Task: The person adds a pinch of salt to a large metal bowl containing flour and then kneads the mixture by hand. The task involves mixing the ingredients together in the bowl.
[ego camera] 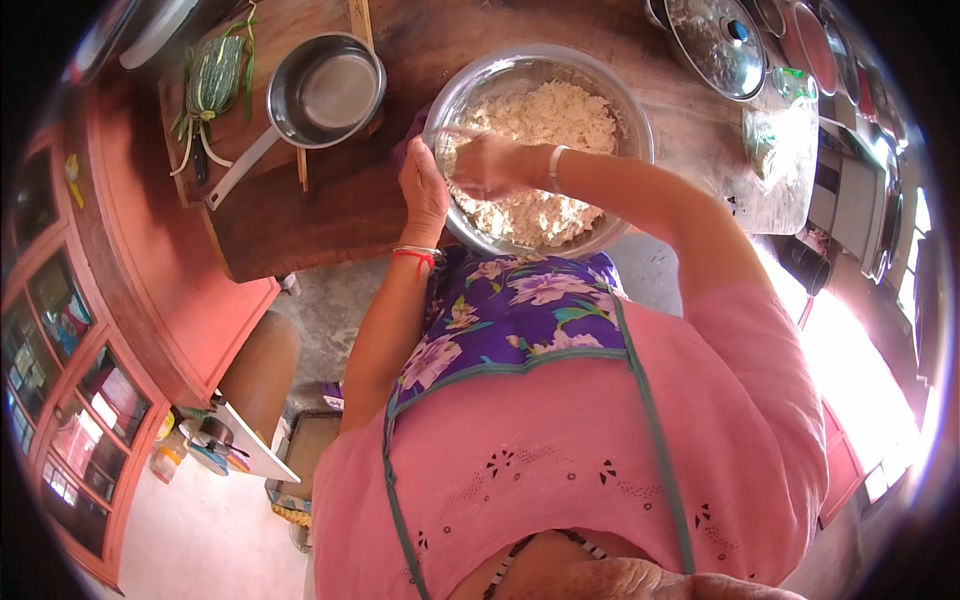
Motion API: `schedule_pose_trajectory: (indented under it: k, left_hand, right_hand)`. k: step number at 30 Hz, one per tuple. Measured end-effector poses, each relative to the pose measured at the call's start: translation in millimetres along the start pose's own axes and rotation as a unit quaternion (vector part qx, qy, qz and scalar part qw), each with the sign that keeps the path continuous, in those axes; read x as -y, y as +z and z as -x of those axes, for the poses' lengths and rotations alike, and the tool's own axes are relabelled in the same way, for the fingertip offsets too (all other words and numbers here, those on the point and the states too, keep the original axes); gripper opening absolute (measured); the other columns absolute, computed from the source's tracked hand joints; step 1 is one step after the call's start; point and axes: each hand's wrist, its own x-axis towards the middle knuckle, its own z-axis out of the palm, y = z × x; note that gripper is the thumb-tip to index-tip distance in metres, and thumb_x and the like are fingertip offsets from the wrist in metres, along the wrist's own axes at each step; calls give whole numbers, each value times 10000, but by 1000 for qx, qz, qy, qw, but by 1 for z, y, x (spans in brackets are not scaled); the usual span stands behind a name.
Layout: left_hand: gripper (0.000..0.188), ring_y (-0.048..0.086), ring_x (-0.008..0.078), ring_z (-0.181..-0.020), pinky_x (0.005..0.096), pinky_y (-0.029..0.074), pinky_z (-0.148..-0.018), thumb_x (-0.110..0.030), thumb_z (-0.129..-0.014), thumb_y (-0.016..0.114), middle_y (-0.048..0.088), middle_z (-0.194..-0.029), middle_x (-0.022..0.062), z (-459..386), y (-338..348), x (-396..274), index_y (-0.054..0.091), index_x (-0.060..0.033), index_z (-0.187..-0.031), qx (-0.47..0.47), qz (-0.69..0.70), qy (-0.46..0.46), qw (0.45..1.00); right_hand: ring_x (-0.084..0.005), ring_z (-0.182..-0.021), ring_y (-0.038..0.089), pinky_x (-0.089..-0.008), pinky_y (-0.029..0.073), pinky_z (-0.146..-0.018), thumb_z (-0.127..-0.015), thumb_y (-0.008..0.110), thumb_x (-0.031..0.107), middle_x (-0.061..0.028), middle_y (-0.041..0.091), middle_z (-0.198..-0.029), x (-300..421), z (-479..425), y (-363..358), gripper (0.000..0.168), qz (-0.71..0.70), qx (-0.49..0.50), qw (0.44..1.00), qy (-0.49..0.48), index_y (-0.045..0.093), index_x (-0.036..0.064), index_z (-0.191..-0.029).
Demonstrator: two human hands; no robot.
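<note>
A wide metal mixing bowl (634,120) stands at the near edge of the wooden table, against my apron. Inside is a pale, clumpy, crumbly food mass (559,109) that could be rice or shreds. My left hand (425,184) holds the bowl's left side, thumb up along the rim; its other fingers are mostly hidden. Reaching across from the right, my right hand (495,165) is inside the bowl, over the left part of the food. Motion blurs its fingers, so their grip is unclear. A bit of purple cloth (409,150) shows behind my left hand.
To the left on the wooden table (322,225) sits a metal saucepan (337,90), its handle pointing toward me. Farther left are a green squash (217,75) and a dark-handled knife (199,159). A glass-lidded pot (724,45) and a clear plastic bag (780,150) are at right.
</note>
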Motion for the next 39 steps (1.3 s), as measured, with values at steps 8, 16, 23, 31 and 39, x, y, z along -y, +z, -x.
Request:
schedule_pose_trajectory:
  k: [8, 16, 23, 31, 39]
  left_hand:
    - [400, 560, 218, -929, 329, 433, -849, -293, -976, 424, 618, -1006, 148, -4, -1, -11, 562, 53, -1121, -16, -54, -2, 998]
    - [455, 604, 247, -847, 350, 458, -802, -381, -973, 425, 651, -910, 180, -58, -2, -12, 600, 34, -1037, 94, -75, 20, 993]
    - [458, 538, 157, -830, 314, 449, -790, -389, -974, 452, 624, -889, 75, -60, 3, -2, 609, 39, -1026, 88, -26, -21, 996]
    - [479, 469, 146, -729, 317, 427, -694, -400, -984, 423, 566, -768, 61, -58, 2, -8, 583, 48, -931, 86, -76, 14, 993]
    - [452, 489, 153, -741, 320, 432, -703, -368, -986, 410, 593, -788, 70, -56, 11, -6, 598, 42, -962, 70, -36, -11, 997]
  right_hand:
    - [-248, -1013, 592, -391, 503, -861, -859, 546, 139, -176, 544, -1189, -43, 70, -7, 266, -1, -295, 815, 499, 600, 0, -1079]
    - [-329, -1139, 498, -400, 416, -953, -810, 485, 28, -187, 526, -1201, 11, -22, 104, 384, -236, -419, 802, 354, 502, -11, -1191]
    - [-495, -1169, 428, -477, 404, -993, -769, 474, 15, -331, 434, -1246, 42, -36, 100, 487, -130, -431, 805, 385, 423, -66, -1246]
    - [-428, -1192, 431, -432, 368, -1024, -786, 482, 97, -306, 477, -1221, 50, -41, 64, 479, -100, -198, 845, 487, 461, -124, -1210]
    - [-427, -1153, 456, -407, 363, -1012, -778, 459, 67, -310, 507, -1176, 2, -53, 71, 371, -179, -432, 673, 573, 535, -144, -1074]
